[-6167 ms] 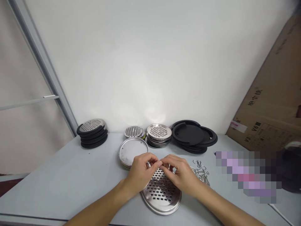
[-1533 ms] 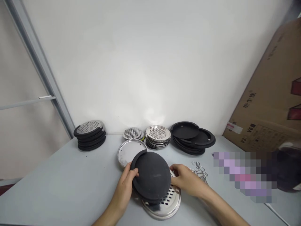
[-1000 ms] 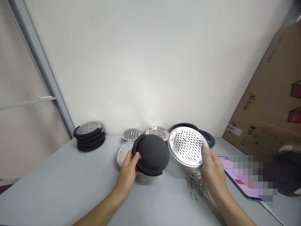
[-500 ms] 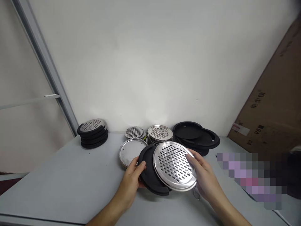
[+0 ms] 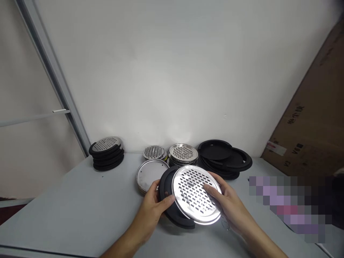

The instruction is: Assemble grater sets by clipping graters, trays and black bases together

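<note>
My left hand [image 5: 149, 209] is closed on the left side of a round black holder [image 5: 176, 218] with a raised rim. Its thumb reaches across to the near-left edge of a shiny round grater plate [image 5: 192, 211]. That plate, full of slots, is gripped on its right by my right hand [image 5: 232, 208], thumb on top and fingers behind. The plate overlaps much of the holder, partly inside its rim; how far it is seated cannot be made out. Just behind my left hand lies a plain metal disc [image 5: 152, 174] on a stack.
Along the wall stand black holders with a grater plate on top [image 5: 106, 152], a striped-slot metal disc [image 5: 154, 152], stacked grater discs [image 5: 183, 153] and larger black holders [image 5: 216, 148]. A cardboard box [image 5: 309, 118] leans at the right, near a blurred purple patch [image 5: 287, 209] on the grey table [image 5: 67, 211].
The grater plate has slid left over the black holder, covering more of it. My left thumb has moved from the holder's rim onto the plate's edge, and my right thumb sits further in.
</note>
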Demonstrator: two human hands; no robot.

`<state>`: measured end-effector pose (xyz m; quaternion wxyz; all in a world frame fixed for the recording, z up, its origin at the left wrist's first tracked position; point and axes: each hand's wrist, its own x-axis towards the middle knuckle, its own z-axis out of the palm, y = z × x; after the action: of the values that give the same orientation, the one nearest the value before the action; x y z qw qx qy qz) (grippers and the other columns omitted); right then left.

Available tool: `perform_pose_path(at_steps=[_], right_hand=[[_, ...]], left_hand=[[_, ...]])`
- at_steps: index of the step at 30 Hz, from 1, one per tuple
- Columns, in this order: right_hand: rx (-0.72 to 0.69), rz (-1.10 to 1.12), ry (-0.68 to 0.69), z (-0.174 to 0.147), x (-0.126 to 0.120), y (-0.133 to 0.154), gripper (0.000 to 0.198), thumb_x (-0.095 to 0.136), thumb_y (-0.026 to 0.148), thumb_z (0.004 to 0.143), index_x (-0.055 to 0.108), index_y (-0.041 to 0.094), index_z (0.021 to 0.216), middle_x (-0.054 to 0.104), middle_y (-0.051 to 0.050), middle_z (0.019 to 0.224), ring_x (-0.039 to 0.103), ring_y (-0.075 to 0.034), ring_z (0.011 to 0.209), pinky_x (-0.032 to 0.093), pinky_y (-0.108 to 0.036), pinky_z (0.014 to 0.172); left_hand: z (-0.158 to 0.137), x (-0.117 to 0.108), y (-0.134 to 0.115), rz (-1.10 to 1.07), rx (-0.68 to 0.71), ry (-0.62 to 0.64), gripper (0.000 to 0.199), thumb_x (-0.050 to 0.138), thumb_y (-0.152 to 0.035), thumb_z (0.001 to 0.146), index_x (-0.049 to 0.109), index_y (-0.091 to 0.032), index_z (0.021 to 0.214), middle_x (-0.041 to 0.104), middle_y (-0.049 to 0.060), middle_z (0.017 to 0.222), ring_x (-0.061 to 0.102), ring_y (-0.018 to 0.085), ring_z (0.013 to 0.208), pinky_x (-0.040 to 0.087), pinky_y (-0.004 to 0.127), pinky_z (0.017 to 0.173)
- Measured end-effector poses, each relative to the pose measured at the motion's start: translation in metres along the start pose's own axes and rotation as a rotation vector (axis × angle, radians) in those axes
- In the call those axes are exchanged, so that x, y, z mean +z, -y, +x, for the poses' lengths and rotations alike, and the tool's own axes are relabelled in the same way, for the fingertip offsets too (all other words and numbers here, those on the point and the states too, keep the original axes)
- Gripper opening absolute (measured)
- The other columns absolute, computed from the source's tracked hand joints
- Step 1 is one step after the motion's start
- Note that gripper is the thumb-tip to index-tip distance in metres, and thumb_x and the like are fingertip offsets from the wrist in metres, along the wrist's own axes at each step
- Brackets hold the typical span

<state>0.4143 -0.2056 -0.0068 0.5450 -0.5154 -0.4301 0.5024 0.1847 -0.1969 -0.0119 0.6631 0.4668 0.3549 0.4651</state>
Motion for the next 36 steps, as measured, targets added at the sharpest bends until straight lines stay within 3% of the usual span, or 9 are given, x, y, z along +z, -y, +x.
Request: perform_pose_path(at_steps=[7, 12, 15, 17, 20, 29, 36], right_hand=[[-0.025, -0.01, 0.101, -0.003, 0.002, 0.005, 0.069, 0.072, 0.047, 0.074, 0.048, 0.028, 0.135, 0.065, -0.01, 0.123, 0.064, -0.029, 0.105, 0.05, -0.041, 0.091], [-0.024, 0.053, 0.204, -0.006, 0.003, 0.007, 0.068, 0.07, 0.048, 0.077, 0.044, 0.032, 0.138, 0.061, -0.008, 0.128, 0.063, -0.027, 0.104, 0.052, -0.038, 0.086], [0.085, 0.134, 0.188, -0.006, 0.002, 0.005, 0.06, 0.066, 0.051, 0.08, 0.047, 0.034, 0.134, 0.07, -0.004, 0.103, 0.065, -0.019, 0.073, 0.053, -0.027, 0.059], [0.217, 0.166, 0.122, -0.005, 0.001, 0.003, 0.048, 0.063, 0.057, 0.08, 0.059, 0.03, 0.119, 0.066, 0.0, 0.071, 0.052, -0.012, 0.047, 0.038, -0.019, 0.038], [0.311, 0.178, 0.095, -0.005, 0.002, 0.002, 0.042, 0.063, 0.062, 0.078, 0.066, 0.02, 0.085, 0.049, 0.004, 0.046, 0.031, -0.005, 0.034, 0.016, -0.015, 0.03], [0.347, 0.259, 0.175, -0.004, 0.001, 0.002, 0.047, 0.065, 0.062, 0.075, 0.055, 0.017, 0.066, 0.042, 0.007, 0.039, 0.026, -0.002, 0.029, 0.003, -0.015, 0.031], [0.246, 0.253, 0.31, -0.006, -0.005, -0.001, 0.044, 0.065, 0.053, 0.08, 0.052, 0.016, 0.062, 0.041, 0.006, 0.039, 0.031, -0.002, 0.03, 0.001, -0.016, 0.032]], left_hand=[[0.003, 0.004, 0.002, 0.058, 0.088, 0.012, 0.065, 0.08, -0.03, 0.07, 0.051, -0.02, 0.127, 0.066, 0.01, 0.119, 0.06, 0.027, 0.112, 0.045, 0.039, 0.098], [0.003, 0.006, -0.002, 0.091, 0.135, 0.002, 0.072, 0.083, -0.03, 0.063, 0.052, -0.019, 0.127, 0.063, 0.011, 0.126, 0.056, 0.03, 0.118, 0.042, 0.041, 0.104], [0.001, 0.008, -0.006, 0.101, 0.115, -0.029, 0.07, 0.081, -0.031, 0.063, 0.053, -0.02, 0.127, 0.064, 0.01, 0.125, 0.056, 0.03, 0.118, 0.042, 0.041, 0.103], [0.0, 0.011, -0.007, 0.097, 0.097, -0.071, 0.067, 0.08, -0.03, 0.064, 0.055, -0.02, 0.125, 0.065, 0.01, 0.122, 0.058, 0.03, 0.115, 0.042, 0.042, 0.102], [-0.002, 0.015, -0.01, 0.088, 0.111, -0.112, 0.064, 0.079, -0.029, 0.064, 0.056, -0.02, 0.124, 0.066, 0.01, 0.12, 0.059, 0.031, 0.114, 0.042, 0.043, 0.102], [-0.001, 0.011, -0.011, 0.09, 0.096, -0.13, 0.066, 0.081, -0.035, 0.063, 0.057, -0.019, 0.123, 0.066, 0.011, 0.121, 0.059, 0.032, 0.113, 0.043, 0.045, 0.102], [-0.001, 0.006, -0.007, 0.054, 0.115, -0.089, 0.06, 0.077, -0.033, 0.071, 0.056, -0.02, 0.126, 0.065, 0.011, 0.122, 0.06, 0.03, 0.113, 0.045, 0.043, 0.1]])
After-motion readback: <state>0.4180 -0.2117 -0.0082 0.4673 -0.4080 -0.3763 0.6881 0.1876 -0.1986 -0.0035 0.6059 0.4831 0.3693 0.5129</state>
